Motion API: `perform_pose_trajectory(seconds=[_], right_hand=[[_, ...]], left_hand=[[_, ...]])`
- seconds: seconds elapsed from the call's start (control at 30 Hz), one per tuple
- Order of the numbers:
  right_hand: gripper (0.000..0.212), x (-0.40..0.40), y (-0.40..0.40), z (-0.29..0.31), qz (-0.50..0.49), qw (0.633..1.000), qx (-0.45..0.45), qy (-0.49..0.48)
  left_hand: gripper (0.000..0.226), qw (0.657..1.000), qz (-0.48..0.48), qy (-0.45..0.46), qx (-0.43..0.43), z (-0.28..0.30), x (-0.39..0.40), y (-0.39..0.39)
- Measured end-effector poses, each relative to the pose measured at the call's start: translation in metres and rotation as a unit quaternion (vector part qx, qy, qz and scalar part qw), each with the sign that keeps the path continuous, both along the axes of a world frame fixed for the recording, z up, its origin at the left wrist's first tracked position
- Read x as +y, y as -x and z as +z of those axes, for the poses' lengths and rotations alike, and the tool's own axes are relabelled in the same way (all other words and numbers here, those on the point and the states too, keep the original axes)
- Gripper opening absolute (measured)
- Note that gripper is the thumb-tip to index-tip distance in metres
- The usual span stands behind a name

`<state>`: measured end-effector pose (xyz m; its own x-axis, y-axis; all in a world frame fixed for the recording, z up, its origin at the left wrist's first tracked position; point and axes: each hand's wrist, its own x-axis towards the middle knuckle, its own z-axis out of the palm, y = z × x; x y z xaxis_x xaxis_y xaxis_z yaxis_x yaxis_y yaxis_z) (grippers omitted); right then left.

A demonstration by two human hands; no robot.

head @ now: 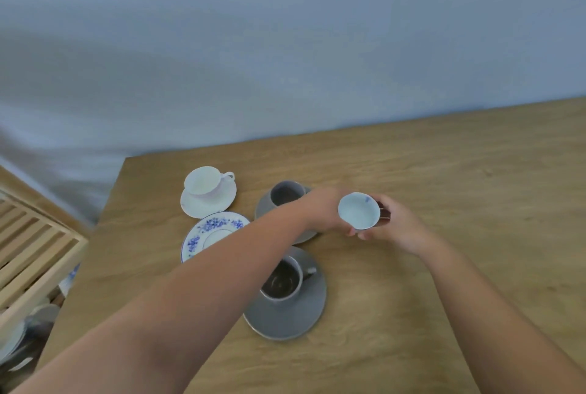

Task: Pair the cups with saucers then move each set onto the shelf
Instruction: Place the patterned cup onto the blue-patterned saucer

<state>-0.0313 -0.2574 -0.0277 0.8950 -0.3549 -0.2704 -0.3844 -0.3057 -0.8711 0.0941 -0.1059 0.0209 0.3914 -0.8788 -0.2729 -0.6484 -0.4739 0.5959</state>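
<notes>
A small white cup (pixel 359 210) with a blue mark is held above the wooden table (pixel 444 187), between my left hand (pixel 320 208) and my right hand (pixel 393 224); both grip it. A blue-flowered saucer (pixel 211 230) lies bare, partly under my left forearm. A white cup (pixel 204 180) stands on a white saucer (pixel 196 206) at the back left. One grey cup (pixel 285 193) sits on a grey saucer (pixel 262 208) behind my left hand. Another grey cup (pixel 282 281) sits on a grey saucer (pixel 285 317) nearer me.
A slatted wooden shelf (pixel 35 254) stands off the table's left edge, with more crockery (pixel 41 311) dimly visible below its top. A pale blue wall runs behind the table. The table's right half holds nothing.
</notes>
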Motion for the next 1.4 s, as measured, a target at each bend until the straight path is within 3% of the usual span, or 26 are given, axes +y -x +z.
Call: perform_pose_trajectory(seconds=[0.17, 0.3, 0.53, 0.67, 0.83, 1.0, 1.1, 1.17, 1.27, 1.4], right_hand=[[0.080, 0.029, -0.020, 0.031, 0.070, 0.997, -0.030, -0.008], [0.077, 0.074, -0.051, 0.045, 0.105, 0.993, -0.050, -0.014], [0.084, 0.156, -0.105, 0.039, 0.176, 0.984, -0.027, -0.022], [0.075, 0.184, -0.123, 0.032, 0.235, 0.971, 0.015, 0.036], [0.069, 0.205, -0.136, 0.030, 0.301, 0.936, 0.055, 0.174], [0.068, 0.208, -0.138, 0.027, 0.299, 0.937, 0.064, 0.169], [0.077, 0.199, -0.135, 0.023, 0.274, 0.944, 0.092, 0.158], [0.071, 0.189, -0.131, 0.023, 0.248, 0.940, 0.107, 0.209], [0.042, 0.182, -0.121, 0.024, 0.202, 0.934, 0.126, 0.267], [0.033, 0.183, -0.119, 0.015, 0.192, 0.941, 0.152, 0.232]], left_hand=[[0.066, 0.990, 0.095, 0.090, 0.052, 0.012, 0.060, -0.012], [0.061, 0.963, 0.192, 0.143, 0.125, 0.027, 0.120, -0.022], [0.063, 0.933, 0.302, 0.139, 0.139, 0.016, 0.207, -0.044], [0.070, 0.926, 0.341, 0.103, 0.127, -0.014, 0.232, -0.052], [0.067, 0.918, 0.372, 0.088, 0.108, -0.041, 0.236, -0.050], [0.066, 0.915, 0.382, 0.091, 0.091, -0.049, 0.241, -0.050], [0.088, 0.917, 0.385, 0.070, 0.071, -0.054, 0.251, -0.053], [0.098, 0.898, 0.430, 0.060, 0.073, -0.058, 0.260, -0.050], [0.085, 0.864, 0.495, 0.037, 0.083, -0.068, 0.269, -0.043], [0.057, 0.837, 0.498, 0.061, 0.217, -0.067, 0.261, -0.027]])
